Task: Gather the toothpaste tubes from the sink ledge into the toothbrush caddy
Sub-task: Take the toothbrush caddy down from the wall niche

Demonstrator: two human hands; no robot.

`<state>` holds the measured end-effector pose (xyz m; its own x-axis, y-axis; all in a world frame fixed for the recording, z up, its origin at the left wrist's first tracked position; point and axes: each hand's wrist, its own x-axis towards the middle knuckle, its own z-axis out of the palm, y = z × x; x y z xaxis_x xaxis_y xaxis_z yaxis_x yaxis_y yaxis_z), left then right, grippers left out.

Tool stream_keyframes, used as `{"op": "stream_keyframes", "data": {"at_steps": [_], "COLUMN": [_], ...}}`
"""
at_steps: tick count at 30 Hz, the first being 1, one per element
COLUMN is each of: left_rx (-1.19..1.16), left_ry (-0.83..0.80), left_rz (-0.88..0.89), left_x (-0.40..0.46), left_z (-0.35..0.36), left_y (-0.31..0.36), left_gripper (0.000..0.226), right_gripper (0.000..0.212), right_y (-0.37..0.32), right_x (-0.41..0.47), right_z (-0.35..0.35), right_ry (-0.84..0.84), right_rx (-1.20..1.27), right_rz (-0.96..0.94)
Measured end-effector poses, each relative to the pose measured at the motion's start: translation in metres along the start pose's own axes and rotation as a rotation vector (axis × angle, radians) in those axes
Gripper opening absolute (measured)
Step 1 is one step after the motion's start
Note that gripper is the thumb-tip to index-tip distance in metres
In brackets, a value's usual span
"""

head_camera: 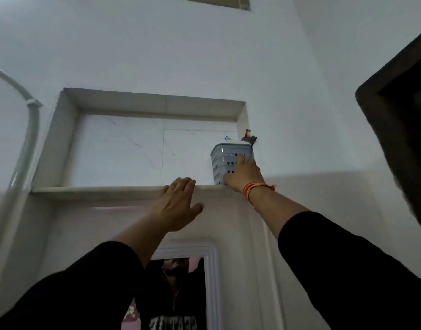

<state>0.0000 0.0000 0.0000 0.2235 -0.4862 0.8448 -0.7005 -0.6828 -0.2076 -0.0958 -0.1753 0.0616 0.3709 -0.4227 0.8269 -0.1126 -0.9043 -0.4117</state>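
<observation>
A grey perforated toothbrush caddy [225, 160] stands at the right end of a marble wall niche ledge [97, 189], high above me. Coloured tips of tubes or brushes [248, 136] stick out of its top. My right hand [244, 175] rests against the caddy's front right side, fingers spread on it; whether it grips is unclear. My left hand [177, 203] lies open, fingertips on the ledge edge left of the caddy, holding nothing. No toothpaste tube shows on the ledge from this low angle.
A mirror with a white frame [210, 270] hangs below the niche. A grey pipe [26, 144] runs down the wall at left. A dark door frame [400, 120] stands at the right edge.
</observation>
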Motion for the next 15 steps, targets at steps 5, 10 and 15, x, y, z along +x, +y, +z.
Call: {"op": "stream_keyframes", "data": {"at_steps": [5,10,15], "left_rx": [-0.008,-0.052,-0.099], "left_ry": [0.153,0.206,0.208], "left_rz": [-0.006,0.031,0.042], "left_x": [-0.004,-0.001,0.000], "left_z": [0.042,0.046,0.044], "left_y": [-0.015,-0.021,-0.024], "left_gripper": [0.084,0.077,0.079], "right_gripper": [0.067,0.095,0.127], "right_y": [-0.006,-0.012,-0.024], "right_x": [0.008,0.027,0.039], "right_z": [0.035,0.038,0.042], "right_ry": [0.252,0.316,0.231], "right_rx": [-0.127,0.002,0.234], "right_rz": [-0.021,0.032,0.215]}}
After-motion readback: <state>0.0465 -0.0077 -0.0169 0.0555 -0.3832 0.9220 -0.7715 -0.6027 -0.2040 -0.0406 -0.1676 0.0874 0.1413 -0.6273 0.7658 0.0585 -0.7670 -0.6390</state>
